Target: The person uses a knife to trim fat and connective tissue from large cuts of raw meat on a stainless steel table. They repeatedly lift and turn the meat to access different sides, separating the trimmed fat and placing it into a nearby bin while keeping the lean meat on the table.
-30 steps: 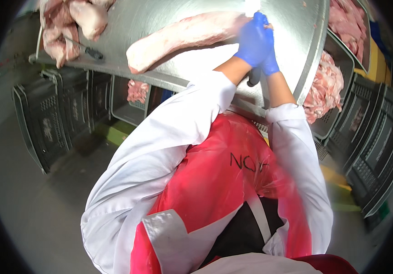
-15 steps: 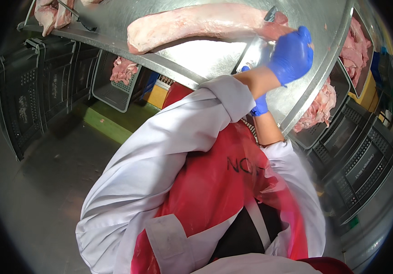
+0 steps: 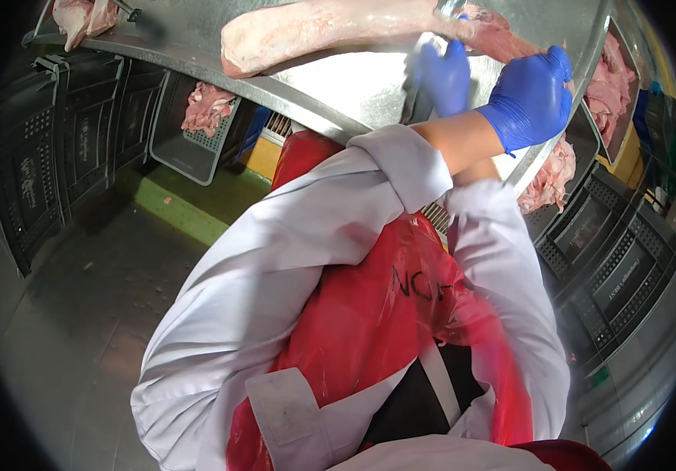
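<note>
A long pale piece of meat (image 3: 314, 31) with a redder right end lies along the steel work surface (image 3: 338, 82). My left hand (image 3: 530, 102), blue-gloved, crosses to the right and is closed on that redder end. My right hand (image 3: 444, 78), also blue-gloved, is behind my left forearm, just below the meat, and appears closed on a knife; a blurred blade (image 3: 449, 9) shows at the top, and the grip is mostly hidden.
Meat pieces (image 3: 79, 20) and a dark-handled tool (image 3: 129, 12) lie at the upper left. Bins of meat stand below the surface (image 3: 204, 110) and at right (image 3: 604, 94), (image 3: 546, 177). Dark stacked crates flank me (image 3: 24, 165), (image 3: 612, 267). A green platform (image 3: 169, 204) is on the floor.
My hands have parted: the left moved right onto the meat's end, while the right dropped, then rose again behind the left forearm. The long meat sits higher in view and reaches further right.
</note>
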Demonstrator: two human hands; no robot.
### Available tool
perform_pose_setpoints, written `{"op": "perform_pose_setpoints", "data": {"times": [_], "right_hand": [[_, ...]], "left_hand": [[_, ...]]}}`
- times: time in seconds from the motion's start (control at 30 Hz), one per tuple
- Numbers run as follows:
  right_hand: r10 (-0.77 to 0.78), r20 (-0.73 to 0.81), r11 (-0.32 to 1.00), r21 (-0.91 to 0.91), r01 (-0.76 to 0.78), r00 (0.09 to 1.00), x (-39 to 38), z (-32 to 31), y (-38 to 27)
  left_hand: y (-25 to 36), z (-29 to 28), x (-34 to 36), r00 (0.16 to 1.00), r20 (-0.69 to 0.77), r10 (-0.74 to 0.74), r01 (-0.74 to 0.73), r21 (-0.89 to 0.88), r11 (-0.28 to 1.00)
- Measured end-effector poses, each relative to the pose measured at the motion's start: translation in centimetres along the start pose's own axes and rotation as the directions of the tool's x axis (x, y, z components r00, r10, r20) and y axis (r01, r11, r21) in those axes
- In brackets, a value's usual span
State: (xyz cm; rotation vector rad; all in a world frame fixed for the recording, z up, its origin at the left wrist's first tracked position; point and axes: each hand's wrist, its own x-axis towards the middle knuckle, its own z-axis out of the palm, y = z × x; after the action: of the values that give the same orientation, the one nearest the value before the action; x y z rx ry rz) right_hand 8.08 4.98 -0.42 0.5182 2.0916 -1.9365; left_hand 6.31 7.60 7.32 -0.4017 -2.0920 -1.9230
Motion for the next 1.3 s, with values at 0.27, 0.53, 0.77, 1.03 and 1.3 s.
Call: {"op": "perform_pose_setpoints", "data": {"times": [0.27, 0.53, 0.77, 1.03, 1.3], "right_hand": [[0.051, 0.096, 0.999, -0.018, -0.049, 0.994, 0.0, 2.0, 1.4], [-0.088, 0.063, 0.987, 0.140, 0.078, 0.994, -4.7, 5.7, 4.4], [-0.030, 0.142, 0.999, -0.031, 0.035, 0.989, -5.3, 8.2, 5.0], [-0.031, 0.027, 0.989, -0.140, 0.035, 0.999, -4.4, 10.7, 2.4], [0.055, 0.160, 0.992, -0.122, -0.035, 0.986, -0.8, 12.8, 1.4]], "left_hand": [[2.8, -0.8, -0.4, 0.999, -0.011, 0.038, -0.039, -0.109, 0.993], [5.6, -0.5, 0.1, 0.996, -0.055, 0.075, -0.085, -0.211, 0.974], [7.4, -0.9, 1.5, 0.978, -0.137, 0.156, -0.173, -0.123, 0.977], [9.2, -1.9, 0.7, 0.985, -0.013, 0.173, -0.173, -0.198, 0.965], [13.0, -4.3, 0.2, 0.963, 0.130, 0.235, -0.196, -0.259, 0.946]]}}
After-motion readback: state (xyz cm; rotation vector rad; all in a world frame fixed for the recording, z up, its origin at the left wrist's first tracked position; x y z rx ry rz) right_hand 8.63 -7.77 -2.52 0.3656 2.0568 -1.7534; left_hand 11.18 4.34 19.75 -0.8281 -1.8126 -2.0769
